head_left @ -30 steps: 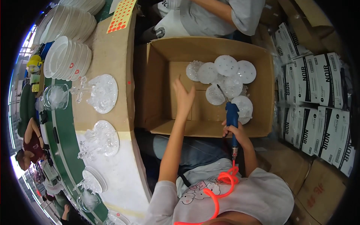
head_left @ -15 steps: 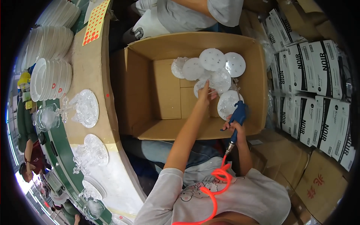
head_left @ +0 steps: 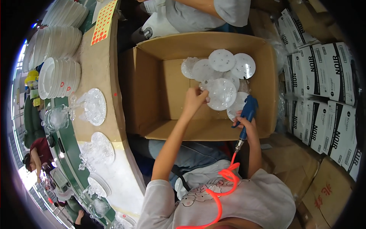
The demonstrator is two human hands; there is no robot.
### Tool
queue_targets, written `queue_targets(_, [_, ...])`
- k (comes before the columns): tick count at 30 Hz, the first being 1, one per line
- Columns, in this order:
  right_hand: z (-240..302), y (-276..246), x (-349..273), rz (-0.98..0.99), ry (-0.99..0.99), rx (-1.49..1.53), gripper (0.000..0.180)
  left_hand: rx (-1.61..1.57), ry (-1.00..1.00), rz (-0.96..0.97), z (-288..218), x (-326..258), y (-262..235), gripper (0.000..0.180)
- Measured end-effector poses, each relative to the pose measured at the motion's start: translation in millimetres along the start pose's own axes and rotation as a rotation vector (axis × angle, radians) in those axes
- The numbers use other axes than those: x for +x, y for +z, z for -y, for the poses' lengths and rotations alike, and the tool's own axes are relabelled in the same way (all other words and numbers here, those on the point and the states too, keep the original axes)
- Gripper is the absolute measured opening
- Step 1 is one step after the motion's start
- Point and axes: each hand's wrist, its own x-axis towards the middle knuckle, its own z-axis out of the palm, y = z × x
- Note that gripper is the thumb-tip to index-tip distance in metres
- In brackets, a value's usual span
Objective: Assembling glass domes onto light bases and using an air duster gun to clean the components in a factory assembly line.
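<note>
Okay, so on my feed the left hand [head_left: 196, 101] has its grip nearly closed, thumb and fingers pinched at the left edge of a clear disc [head_left: 223, 94]. That disc is inside the box [head_left: 148, 89], face toward the camera, overlapping the pile [head_left: 222, 60]; can't tell if it's resting there or lifted off. The right hand [head_left: 246, 123] is wrapped round the handle of a blue gun [head_left: 249, 108], fingers curled in. Can't make out whether the trigger's squeezed.

Texture-wise, the disc is round, glossy and kinda sparkly. The pile is more round pieces, a couple of them frosty with small spots. The box is plain brown cardboard, and the hose [head_left: 228, 174] on the gun is shiny red-orange, in loose coils. Over on the tabletop [head_left: 101, 70], clear pieces [head_left: 95, 107] with knobbly bits sit near stacked whitish dishes [head_left: 59, 78].
</note>
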Motion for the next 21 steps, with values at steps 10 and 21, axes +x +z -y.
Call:
queue_targets(10, [-11.0, 51.6, 12.6, 0.122, 0.017, 0.191, 0.044, -0.051, 0.122, 0.024, -47.5, -68.4, -57.1, 0.012])
queue_targets(21, [-14.3, 59.8, 8.9, 0.165, 0.080, 0.184, 0.041, 0.033, 0.110, -0.133, -30.4, -92.5, -71.3, 0.011])
